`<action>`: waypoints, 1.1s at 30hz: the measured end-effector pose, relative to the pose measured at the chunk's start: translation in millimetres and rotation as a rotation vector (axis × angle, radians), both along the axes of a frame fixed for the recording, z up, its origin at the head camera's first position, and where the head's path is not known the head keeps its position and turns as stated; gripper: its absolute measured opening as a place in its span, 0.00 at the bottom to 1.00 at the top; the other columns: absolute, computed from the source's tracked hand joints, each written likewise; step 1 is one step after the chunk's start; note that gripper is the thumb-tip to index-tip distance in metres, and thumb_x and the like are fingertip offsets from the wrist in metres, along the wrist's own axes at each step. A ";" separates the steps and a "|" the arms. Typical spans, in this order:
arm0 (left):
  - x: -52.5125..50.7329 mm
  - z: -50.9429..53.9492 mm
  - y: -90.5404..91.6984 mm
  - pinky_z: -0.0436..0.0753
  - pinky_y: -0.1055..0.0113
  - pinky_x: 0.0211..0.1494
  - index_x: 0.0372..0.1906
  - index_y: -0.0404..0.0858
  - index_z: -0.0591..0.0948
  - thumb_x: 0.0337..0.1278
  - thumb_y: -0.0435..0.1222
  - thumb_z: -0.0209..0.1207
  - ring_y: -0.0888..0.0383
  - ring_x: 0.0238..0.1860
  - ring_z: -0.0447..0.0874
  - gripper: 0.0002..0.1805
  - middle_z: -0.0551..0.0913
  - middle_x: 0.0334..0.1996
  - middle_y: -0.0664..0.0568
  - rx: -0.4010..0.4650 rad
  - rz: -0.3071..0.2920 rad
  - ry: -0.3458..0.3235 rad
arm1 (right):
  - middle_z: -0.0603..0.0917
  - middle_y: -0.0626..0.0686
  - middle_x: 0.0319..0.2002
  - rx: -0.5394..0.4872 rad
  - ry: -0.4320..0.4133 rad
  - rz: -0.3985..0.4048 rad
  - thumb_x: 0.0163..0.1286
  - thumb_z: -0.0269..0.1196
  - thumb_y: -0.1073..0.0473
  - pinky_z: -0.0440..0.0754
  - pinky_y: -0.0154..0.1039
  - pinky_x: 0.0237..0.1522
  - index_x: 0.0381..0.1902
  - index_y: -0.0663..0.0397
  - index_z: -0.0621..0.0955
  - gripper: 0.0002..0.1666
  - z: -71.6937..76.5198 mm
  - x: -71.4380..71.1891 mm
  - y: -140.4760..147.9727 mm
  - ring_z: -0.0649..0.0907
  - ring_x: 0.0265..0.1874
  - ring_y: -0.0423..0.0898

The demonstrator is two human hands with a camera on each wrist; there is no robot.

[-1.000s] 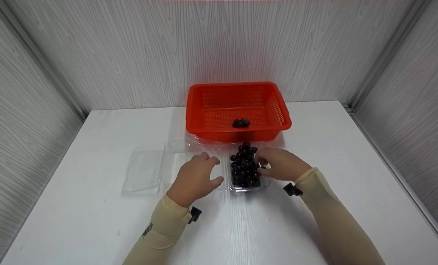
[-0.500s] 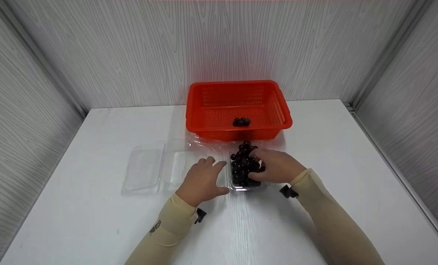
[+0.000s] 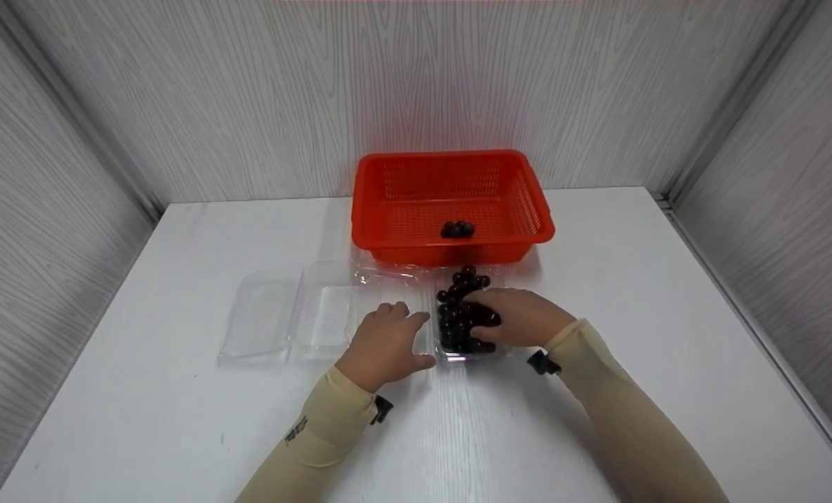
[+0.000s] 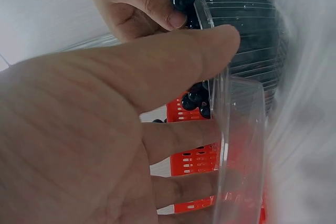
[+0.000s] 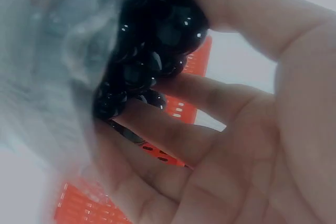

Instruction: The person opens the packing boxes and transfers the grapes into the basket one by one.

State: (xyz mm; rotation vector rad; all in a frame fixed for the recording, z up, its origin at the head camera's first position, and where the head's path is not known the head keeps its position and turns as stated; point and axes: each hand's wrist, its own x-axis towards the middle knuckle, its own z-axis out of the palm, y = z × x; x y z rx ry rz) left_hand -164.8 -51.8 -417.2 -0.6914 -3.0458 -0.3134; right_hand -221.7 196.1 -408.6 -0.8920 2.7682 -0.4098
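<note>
Dark grapes heap above the rim of a clear plastic box in the middle of the table. My right hand grips the bunch from the right. In the right wrist view its thumb and fingers lie around several grapes, partly inside the box. My left hand is at the left of the box, fingers spread and the thumb apart. The left wrist view shows its thumb at the rim of the filled box, with other fingers behind a clear plastic flap.
A red mesh basket stands against the back wall, just behind the box. It holds a small bunch of grapes. Clear plastic trays or lids lie left of my left hand. Panel walls close in the back and sides.
My right hand has moved left, further over the grapes. The left hand has shifted slightly right, towards the box. The clear plastic at the left has slid a little left.
</note>
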 end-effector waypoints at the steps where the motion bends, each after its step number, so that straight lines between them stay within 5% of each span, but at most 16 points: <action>1: 0.2 -0.1 0.0 0.82 0.48 0.56 0.64 0.39 0.82 0.53 0.52 0.74 0.42 0.52 0.80 0.36 0.83 0.49 0.40 -0.003 0.002 0.001 | 0.84 0.52 0.59 0.005 0.006 0.005 0.73 0.65 0.48 0.78 0.53 0.65 0.69 0.46 0.78 0.29 -0.6 -0.2 -0.2 0.83 0.56 0.52; 8: 1.5 0.7 0.9 0.83 0.48 0.55 0.64 0.39 0.82 0.53 0.53 0.74 0.42 0.52 0.81 0.36 0.83 0.49 0.40 -0.012 0.006 -0.011 | 0.83 0.49 0.50 -0.015 0.006 0.039 0.68 0.60 0.50 0.83 0.48 0.53 0.62 0.45 0.80 0.25 -4.8 -1.1 0.9 0.81 0.43 0.48; 19: 0.9 0.9 0.3 0.82 0.48 0.59 0.65 0.39 0.82 0.54 0.52 0.74 0.42 0.54 0.81 0.36 0.83 0.50 0.40 -0.008 0.010 -0.025 | 0.81 0.49 0.48 -0.045 -0.019 0.027 0.72 0.63 0.49 0.82 0.48 0.55 0.59 0.44 0.81 0.20 -7.2 -3.2 -0.7 0.80 0.44 0.48; 28: 0.9 -1.3 1.7 0.81 0.48 0.59 0.66 0.41 0.82 0.54 0.52 0.73 0.43 0.53 0.81 0.36 0.83 0.51 0.41 -0.024 0.004 -0.026 | 0.80 0.50 0.54 -0.032 -0.088 0.006 0.70 0.68 0.42 0.81 0.52 0.60 0.63 0.38 0.81 0.26 -9.4 -3.8 0.2 0.81 0.52 0.49; 33: 1.1 -0.6 1.3 0.83 0.49 0.54 0.64 0.40 0.83 0.53 0.52 0.74 0.43 0.49 0.81 0.35 0.84 0.47 0.41 -0.022 -0.024 0.030 | 0.81 0.49 0.52 -0.056 -0.082 0.018 0.68 0.70 0.40 0.82 0.51 0.57 0.59 0.37 0.82 0.24 -9.6 -5.4 0.0 0.81 0.50 0.49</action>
